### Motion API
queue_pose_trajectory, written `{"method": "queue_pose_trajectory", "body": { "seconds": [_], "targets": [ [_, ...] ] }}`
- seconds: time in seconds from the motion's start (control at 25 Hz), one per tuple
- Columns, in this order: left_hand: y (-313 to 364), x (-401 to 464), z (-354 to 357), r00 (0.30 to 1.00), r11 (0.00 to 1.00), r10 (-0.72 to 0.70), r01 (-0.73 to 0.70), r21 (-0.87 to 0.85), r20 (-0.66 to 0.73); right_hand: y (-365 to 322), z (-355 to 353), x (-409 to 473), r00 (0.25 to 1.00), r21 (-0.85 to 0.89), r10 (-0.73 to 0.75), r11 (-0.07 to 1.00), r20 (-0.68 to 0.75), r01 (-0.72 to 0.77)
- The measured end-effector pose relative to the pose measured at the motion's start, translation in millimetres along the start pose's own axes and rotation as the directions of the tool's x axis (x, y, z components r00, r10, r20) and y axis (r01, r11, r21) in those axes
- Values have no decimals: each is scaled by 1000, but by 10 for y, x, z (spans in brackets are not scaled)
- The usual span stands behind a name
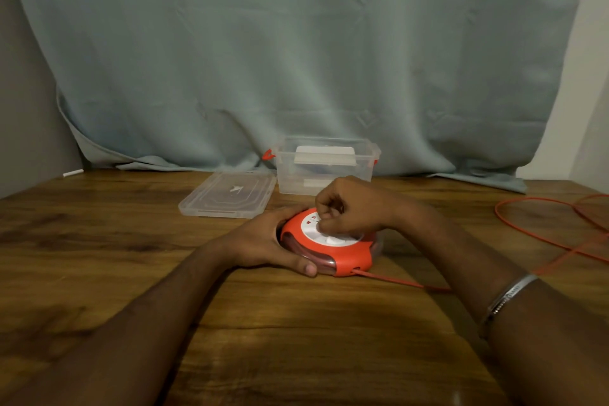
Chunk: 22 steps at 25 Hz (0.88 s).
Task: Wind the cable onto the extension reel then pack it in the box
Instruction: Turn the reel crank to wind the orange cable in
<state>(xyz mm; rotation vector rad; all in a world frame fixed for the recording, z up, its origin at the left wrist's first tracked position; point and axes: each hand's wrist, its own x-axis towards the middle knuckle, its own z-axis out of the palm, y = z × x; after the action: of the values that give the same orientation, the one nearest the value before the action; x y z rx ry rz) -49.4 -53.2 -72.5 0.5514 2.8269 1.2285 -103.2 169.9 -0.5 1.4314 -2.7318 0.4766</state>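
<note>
The extension reel (329, 245) lies flat on the tabletop (296, 323), gripped at its rim by the left hand (263, 241), the right hand (349, 208) pinching its white hub, loose cable (540, 231) trailing rightward.

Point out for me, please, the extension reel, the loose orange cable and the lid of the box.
extension reel (354, 260): head view, on its orange casing at the near right.
orange cable (540, 237): head view, on the loose loop lying right of the reel.
lid (211, 199): head view, on its flat clear panel, left part.
</note>
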Motion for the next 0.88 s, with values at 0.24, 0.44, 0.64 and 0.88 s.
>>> {"method": "queue_pose_trajectory", "body": {
  "seconds": [0.24,0.44,0.64,0.88],
  "targets": [
    [-7,10,-7,1000,999,-20,20,30,-12,174,-187,-91,982,63,88,993,165,-99],
    [-5,-4,-5,999,999,-32,32,36,-11,220,-181,-102,981,140,111,981,158,-133],
    [23,-19,8,1000,999,4,-3,32,-8,200,-163,-127,987,125,106,985,124,-121],
    [83,-38,0,999,999,38,-38,14,5,135,-118,-110,989,88,111,989,97,-119]
  ]
}}
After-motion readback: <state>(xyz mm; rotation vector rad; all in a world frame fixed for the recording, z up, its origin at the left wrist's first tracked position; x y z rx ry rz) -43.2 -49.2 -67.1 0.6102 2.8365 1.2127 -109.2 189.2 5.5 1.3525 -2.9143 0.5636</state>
